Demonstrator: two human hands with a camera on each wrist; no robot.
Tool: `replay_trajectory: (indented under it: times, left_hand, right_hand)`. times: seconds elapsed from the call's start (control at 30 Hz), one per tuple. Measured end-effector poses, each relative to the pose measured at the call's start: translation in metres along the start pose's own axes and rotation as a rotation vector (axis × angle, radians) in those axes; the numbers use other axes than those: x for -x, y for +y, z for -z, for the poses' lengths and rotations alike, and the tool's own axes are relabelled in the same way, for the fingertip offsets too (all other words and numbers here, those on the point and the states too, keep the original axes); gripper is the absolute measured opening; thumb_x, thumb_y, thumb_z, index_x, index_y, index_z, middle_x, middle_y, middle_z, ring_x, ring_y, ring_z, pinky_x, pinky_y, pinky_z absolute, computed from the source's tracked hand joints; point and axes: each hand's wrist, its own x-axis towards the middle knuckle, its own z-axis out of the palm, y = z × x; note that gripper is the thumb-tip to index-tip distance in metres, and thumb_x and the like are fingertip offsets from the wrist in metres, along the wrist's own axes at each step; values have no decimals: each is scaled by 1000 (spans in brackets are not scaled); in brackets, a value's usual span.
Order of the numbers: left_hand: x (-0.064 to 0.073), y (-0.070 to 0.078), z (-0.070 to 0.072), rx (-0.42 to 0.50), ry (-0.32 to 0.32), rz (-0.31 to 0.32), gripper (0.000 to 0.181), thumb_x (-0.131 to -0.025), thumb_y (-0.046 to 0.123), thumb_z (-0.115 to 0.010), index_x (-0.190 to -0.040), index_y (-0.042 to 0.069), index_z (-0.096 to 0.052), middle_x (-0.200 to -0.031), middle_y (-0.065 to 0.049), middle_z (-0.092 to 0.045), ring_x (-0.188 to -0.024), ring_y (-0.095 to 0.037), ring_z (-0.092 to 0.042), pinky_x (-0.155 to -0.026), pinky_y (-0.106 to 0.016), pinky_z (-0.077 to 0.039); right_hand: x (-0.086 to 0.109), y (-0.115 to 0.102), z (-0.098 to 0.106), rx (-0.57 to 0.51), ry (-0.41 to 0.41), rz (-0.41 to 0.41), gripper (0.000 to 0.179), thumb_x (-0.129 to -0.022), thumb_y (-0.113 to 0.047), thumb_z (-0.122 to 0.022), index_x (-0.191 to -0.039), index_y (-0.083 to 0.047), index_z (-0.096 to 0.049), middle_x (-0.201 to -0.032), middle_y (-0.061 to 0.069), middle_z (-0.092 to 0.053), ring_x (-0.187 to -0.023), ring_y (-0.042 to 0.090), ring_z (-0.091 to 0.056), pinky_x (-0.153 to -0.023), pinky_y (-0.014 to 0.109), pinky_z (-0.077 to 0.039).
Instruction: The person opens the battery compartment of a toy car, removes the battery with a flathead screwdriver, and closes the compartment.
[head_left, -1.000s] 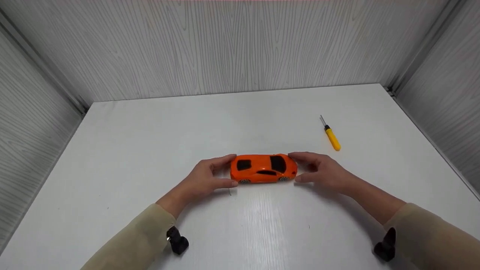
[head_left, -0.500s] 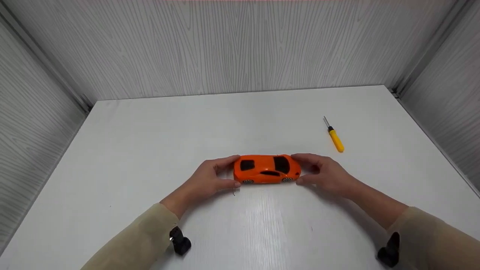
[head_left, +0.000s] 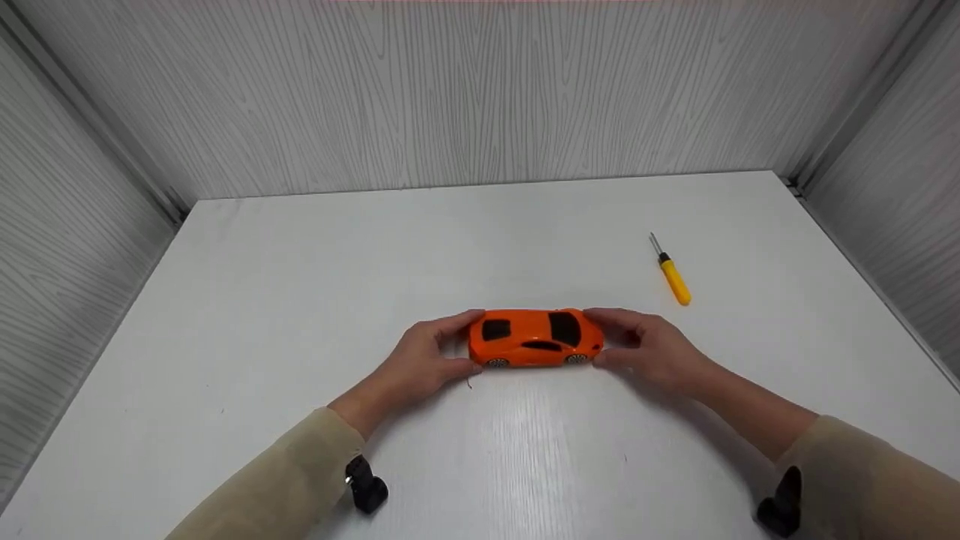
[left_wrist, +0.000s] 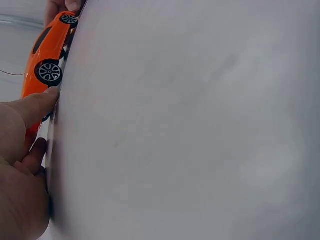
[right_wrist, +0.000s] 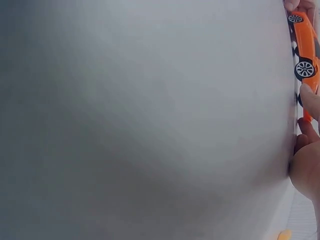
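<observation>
An orange toy car (head_left: pixel 531 335) with black windows stands on the white table, its nose to the right in the head view. My left hand (head_left: pixel 421 361) holds its rear end between thumb and fingers. At the nose, my right hand (head_left: pixel 660 352) grips the other end in the same way. The left wrist view shows a spoked wheel (left_wrist: pixel 49 72) just ahead of the left thumb. From the right wrist, another wheel (right_wrist: pixel 304 69) shows near the right thumb. Fingers on the car's far side are partly hidden.
A screwdriver (head_left: pixel 676 282) with a yellow handle lies behind and to the right of the car. White wood-grain panels (head_left: pixel 480 90) enclose the table (head_left: pixel 337 255) at the back and both sides.
The head view has shifted slightly, moving the whole scene a little to the right in the picture. Both hands stay on the toy car's ends.
</observation>
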Motion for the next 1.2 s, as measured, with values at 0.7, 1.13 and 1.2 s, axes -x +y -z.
replay_trajectory:
  times: [0.7,1.13,1.2]
  left_hand:
    - [-6,-10,3,168,-4,-42,62,-94,18,-84,-151,28,-62,-147,4,-64,-143,-20,-53,-122,-46,-36]
    - [-11,-9,9,217,58,-23,50,-95,17,-82,-144,23,-70,-136,1,-71,-129,-18,-65,-112,-42,-49]
    - [-11,-8,10,220,68,-18,49,-96,16,-81,-143,21,-70,-135,1,-72,-128,-19,-65,-110,-42,-50]
  right_hand:
    - [-3,9,3,-68,-46,16,54,-102,-32,-75,-153,-33,-59,-155,-3,-54,-133,25,-49,-106,36,-48]
    - [-7,6,1,-188,1,58,43,-105,-30,-70,-148,-23,-66,-144,-1,-65,-136,24,-54,-104,27,-49]
    - [-9,5,1,-217,13,67,41,-105,-30,-71,-145,-23,-68,-142,0,-67,-137,23,-54,-106,28,-48]
